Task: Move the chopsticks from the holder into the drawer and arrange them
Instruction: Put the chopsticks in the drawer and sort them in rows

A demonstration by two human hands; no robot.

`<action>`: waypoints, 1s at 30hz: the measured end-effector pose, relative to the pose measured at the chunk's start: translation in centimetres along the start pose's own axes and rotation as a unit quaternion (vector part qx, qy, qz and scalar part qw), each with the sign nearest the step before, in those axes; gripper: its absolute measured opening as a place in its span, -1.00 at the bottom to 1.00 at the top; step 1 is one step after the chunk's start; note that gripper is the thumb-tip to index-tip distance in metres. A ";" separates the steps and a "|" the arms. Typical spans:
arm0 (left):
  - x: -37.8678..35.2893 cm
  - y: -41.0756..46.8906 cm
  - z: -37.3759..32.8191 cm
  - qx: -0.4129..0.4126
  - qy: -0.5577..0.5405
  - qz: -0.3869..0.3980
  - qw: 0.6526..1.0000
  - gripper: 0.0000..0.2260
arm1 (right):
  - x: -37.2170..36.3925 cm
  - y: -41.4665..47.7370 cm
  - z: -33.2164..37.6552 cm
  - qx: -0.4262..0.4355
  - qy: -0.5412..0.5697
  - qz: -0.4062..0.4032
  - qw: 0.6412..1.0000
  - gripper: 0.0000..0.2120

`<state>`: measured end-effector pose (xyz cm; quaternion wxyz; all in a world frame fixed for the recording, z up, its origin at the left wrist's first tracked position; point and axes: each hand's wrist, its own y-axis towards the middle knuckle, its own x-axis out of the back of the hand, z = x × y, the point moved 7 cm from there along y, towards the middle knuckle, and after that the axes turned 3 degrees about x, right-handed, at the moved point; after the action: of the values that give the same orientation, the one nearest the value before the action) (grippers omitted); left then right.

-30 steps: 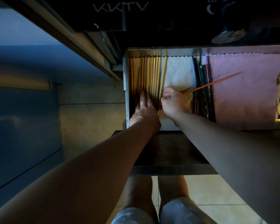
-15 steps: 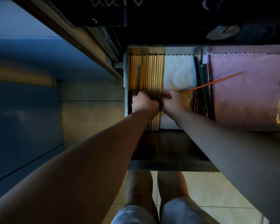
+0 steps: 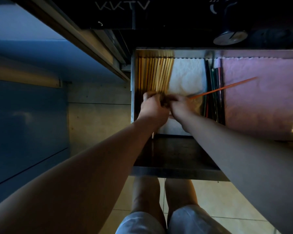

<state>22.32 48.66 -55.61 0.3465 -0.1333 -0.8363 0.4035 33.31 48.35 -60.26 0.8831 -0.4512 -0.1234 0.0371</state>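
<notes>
Your hands have drawn together: left hand (image 3: pixel 153 108) clutches the light, likely slick bamboo chopsticks (image 3: pixel 159 73) mid-length; right hand (image 3: pixel 182 107) pinches the orange chopstick (image 3: pixel 223 87).

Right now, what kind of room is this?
Probably a home kitchen: a pulled-out drawer holds neat rows of wooden chopsticks beside darker chopsticks, with a tiled floor below.
</notes>
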 end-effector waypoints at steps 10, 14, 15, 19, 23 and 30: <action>-3.2 0.9 -1.4 -0.036 0.183 0.050 0.981 -0.51 | 3.8 0.5 -0.8 -0.039 -0.026 -0.070 0.996 -0.66; -2.8 1.3 -1.2 -0.111 0.320 0.007 0.941 -0.20 | 3.4 0.6 -0.1 -0.017 -0.028 -0.071 0.997 -0.69; -2.8 1.6 -0.7 -0.101 0.328 0.025 0.939 -0.16 | 3.3 0.7 0.1 -0.009 -0.033 -0.075 0.997 -0.70; -2.7 2.1 1.1 -0.041 0.339 0.043 0.939 -0.11 | 3.0 1.3 1.4 0.018 -0.060 -0.067 0.996 -0.66; -2.6 2.2 2.0 0.029 0.289 0.034 0.956 -0.14 | 2.7 1.8 3.1 0.048 -0.080 -0.083 0.992 -0.60; -1.6 1.8 1.4 0.044 0.245 -0.039 0.968 -0.19 | 1.2 2.3 4.7 0.079 -0.124 -0.052 0.988 -0.56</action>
<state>22.44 48.18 -58.38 0.5618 -0.1804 -0.7119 0.3809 33.40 53.61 -59.29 0.8948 -0.3645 -0.2518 0.0561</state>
